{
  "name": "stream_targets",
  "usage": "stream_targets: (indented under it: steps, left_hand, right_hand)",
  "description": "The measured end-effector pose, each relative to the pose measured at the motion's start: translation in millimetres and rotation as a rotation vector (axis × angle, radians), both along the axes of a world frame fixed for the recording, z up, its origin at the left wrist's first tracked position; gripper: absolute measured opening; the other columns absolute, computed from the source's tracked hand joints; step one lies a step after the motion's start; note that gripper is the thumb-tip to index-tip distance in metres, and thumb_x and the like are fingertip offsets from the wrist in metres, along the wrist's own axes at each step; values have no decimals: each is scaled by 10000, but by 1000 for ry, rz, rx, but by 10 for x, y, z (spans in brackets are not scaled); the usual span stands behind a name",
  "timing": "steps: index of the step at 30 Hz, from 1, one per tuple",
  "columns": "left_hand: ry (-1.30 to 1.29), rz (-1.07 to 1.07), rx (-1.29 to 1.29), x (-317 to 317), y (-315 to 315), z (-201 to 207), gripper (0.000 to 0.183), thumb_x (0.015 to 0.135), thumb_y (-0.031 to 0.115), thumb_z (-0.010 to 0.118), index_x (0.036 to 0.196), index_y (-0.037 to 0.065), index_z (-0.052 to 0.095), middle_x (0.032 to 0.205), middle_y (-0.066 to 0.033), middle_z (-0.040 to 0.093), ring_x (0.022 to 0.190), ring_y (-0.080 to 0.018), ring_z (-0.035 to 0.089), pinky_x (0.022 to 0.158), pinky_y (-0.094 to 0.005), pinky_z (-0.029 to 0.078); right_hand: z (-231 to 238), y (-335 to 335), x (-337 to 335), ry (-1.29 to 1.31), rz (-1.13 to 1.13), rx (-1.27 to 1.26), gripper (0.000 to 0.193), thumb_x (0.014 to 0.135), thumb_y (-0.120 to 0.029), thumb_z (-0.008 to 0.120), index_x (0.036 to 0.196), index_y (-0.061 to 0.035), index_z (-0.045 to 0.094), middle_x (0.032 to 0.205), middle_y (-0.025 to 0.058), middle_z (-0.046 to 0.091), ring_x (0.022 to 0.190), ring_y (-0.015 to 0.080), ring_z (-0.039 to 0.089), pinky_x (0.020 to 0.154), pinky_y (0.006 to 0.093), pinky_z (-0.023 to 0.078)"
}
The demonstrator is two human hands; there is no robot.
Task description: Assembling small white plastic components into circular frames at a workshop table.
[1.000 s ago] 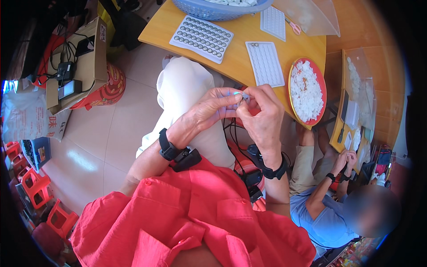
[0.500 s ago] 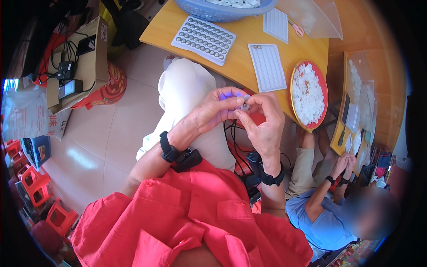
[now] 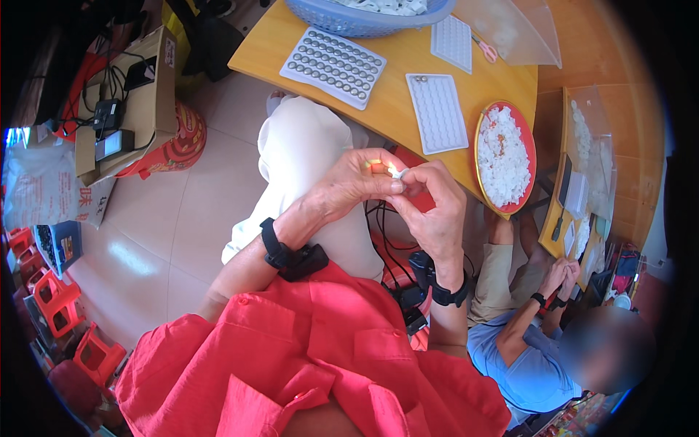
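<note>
Above my lap, my left hand (image 3: 342,182) and my right hand (image 3: 435,200) meet with their fingertips pinched together. Between them is a small white piece (image 3: 397,173), mostly covered by the fingers. A yellow-orange glow shows on my left fingers beside it. Just beyond the hands, a white moulded tray (image 3: 441,120) lies on the wooden table (image 3: 408,54), with a few silvery discs at its far left corner. Farther left, another white tray (image 3: 378,61) carries rows of silvery round discs (image 3: 333,58). A red plate (image 3: 531,164) heaped with small white pieces (image 3: 502,167) stands right of the hands.
A blue basket (image 3: 349,23) of white items stands at the table's far edge. Pink-handled scissors (image 3: 488,49) lie by a third white tray (image 3: 451,45). At right, a person in blue (image 3: 524,364) works at another table. A cardboard box (image 3: 164,95) with cables stands at left.
The glow at my fingers has turned from violet-blue to yellow-orange. My fingertips have shifted slightly around the small white piece, with the right fingers curling closer over it.
</note>
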State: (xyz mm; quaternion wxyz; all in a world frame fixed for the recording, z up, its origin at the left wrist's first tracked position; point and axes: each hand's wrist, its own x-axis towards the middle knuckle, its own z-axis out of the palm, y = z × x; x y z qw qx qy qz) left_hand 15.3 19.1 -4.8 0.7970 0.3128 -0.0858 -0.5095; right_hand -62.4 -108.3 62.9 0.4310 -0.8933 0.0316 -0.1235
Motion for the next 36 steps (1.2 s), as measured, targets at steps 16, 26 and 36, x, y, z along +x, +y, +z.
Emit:
stream_targets:
  steps: [16,26,36]
  left_hand:
    - [104,-19,-132,6,0,-116,266,785,135,676,990,10,563,912,-90,623,836,-153,619,749,-274,521]
    - [57,-59,-152,19,-1,-129,238,772,113,686,967,41,570,909,-62,618,824,-130,607,741,-271,519]
    - [55,-51,-116,4,5,-81,217,750,95,705,921,46,580,875,-54,624,791,-119,605,723,-259,513]
  right_hand:
    - [19,-19,33,-45,62,39,284,634,28,740,862,-14,575,774,47,528,586,107,558,517,223,457]
    - [106,39,25,-73,16,-1,296,652,68,630,932,-11,578,876,85,525,636,164,601,539,250,496]
    - [98,41,17,-32,11,-98,282,611,45,618,878,-33,573,817,61,544,604,176,617,523,270,511]
